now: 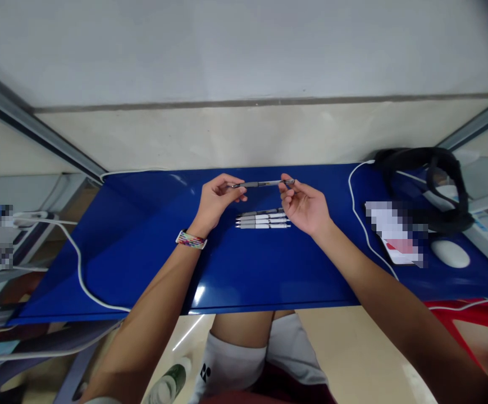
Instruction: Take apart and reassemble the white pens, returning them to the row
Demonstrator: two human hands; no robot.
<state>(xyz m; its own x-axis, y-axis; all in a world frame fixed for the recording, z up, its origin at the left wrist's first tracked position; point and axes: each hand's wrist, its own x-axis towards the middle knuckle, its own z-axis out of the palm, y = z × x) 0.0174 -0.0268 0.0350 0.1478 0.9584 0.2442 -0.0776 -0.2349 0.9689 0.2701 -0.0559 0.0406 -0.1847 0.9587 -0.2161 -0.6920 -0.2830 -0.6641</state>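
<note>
Over the blue table point(151, 224), a grey and clear pen point(261, 183) is held level between my two hands. My left hand point(219, 201), with a patterned band on its wrist, pinches the pen's left end between thumb and fingers. The right end, by the clip, is gripped by the fingertips of my right hand point(305, 205), its palm turned partly up. Just below the held pen, several white and grey pens point(263, 220) lie side by side on the table, their tips to the left.
At the right are a black headset-like strap point(458, 191), a blurred flat item point(395, 235) and a white mouse point(450, 253). White cables point(357, 210) run along both sides. A wall point(227, 134) stands behind the table; a bottle point(172, 381) is below its front edge.
</note>
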